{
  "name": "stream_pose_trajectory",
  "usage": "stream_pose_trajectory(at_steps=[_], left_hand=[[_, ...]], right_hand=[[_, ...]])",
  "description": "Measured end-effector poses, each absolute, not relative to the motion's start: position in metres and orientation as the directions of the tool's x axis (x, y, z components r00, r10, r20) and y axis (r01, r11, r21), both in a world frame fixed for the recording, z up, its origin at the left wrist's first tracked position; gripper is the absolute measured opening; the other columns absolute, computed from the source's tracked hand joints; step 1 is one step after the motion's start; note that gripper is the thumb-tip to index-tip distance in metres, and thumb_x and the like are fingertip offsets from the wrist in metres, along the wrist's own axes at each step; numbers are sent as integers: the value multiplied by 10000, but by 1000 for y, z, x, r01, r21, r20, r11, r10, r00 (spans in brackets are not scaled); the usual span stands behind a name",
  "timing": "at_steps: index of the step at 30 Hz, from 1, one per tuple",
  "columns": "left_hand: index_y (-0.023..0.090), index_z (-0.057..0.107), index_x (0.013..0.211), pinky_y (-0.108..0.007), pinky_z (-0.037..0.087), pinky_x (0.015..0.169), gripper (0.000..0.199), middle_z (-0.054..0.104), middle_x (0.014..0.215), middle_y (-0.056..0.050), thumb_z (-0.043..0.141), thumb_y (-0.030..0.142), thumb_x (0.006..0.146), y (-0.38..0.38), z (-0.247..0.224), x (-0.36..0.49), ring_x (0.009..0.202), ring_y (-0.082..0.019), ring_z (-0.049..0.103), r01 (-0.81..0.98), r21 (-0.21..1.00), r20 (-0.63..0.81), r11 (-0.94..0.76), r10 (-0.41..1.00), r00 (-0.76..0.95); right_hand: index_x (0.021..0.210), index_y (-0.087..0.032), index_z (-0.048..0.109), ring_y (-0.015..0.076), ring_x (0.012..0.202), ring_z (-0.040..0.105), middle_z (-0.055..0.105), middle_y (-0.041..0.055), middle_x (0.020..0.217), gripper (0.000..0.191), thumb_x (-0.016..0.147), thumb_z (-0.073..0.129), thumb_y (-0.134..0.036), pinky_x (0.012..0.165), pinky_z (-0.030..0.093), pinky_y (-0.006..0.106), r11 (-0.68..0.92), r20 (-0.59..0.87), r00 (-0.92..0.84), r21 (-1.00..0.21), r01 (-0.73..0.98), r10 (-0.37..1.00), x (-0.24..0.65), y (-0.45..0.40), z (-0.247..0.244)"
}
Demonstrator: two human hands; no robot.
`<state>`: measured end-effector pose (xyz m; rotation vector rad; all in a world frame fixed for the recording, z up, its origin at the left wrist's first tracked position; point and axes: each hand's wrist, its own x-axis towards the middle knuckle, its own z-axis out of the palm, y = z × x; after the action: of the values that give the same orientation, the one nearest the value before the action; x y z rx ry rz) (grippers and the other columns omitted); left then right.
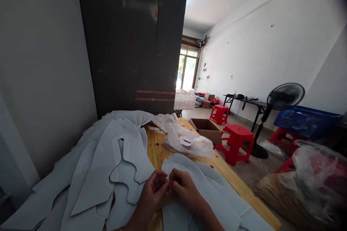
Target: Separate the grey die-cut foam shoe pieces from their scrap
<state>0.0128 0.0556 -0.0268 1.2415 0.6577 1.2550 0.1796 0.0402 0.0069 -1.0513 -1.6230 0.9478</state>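
Both hands meet above the near part of a wooden table [155, 148]. My left hand [156, 187] has its fingers curled and pressed together around something too small to make out. Close beside it, my right hand [181, 184] pinches at the same spot, its fingertips nearly touching the left ones; a tiny pale bit shows between them. Under and right of the hands lie white cut sheets [217, 191]. A large overlapping pile of similar white cut pieces [100, 166] covers the left side of the table.
A clear plastic bag [199, 146], a crumpled white cloth [165, 121] and an open cardboard box [207, 130] sit at the table's far end. To the right stand red stools [237, 140], a black fan [284, 97], a blue crate [306, 121] and a brown sack [282, 195].
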Motion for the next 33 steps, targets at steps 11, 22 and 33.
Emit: stream_pose_trajectory(at_steps=[11,22,33], left_hand=[[217,656,975,-279,489,700,473,661,742,19,879,571,755,54,-20,12,714,-165,630,-269,950,233,-160,936,263],[231,669,994,-311,551,811,408,719,854,-17,870,517,781,37,3,14,855,-206,697,-256,961,164,-100,957,240],[235,698,999,-329,567,834,394,730,878,-27,838,541,795,34,6,15,880,-233,704,-158,979,164,-132,964,211]], right_hand=[[650,-198,565,123,583,417,525,-46,582,60,693,579,-159,552,296,251,271,243,-138,-927,259,960,175,40,6],[711,-195,604,134,596,462,571,-35,618,42,725,564,-192,577,337,257,307,288,-131,-936,171,949,181,41,12],[664,-186,617,119,578,442,525,-56,574,60,675,606,-128,555,308,241,282,269,-83,-917,283,959,179,39,13]])
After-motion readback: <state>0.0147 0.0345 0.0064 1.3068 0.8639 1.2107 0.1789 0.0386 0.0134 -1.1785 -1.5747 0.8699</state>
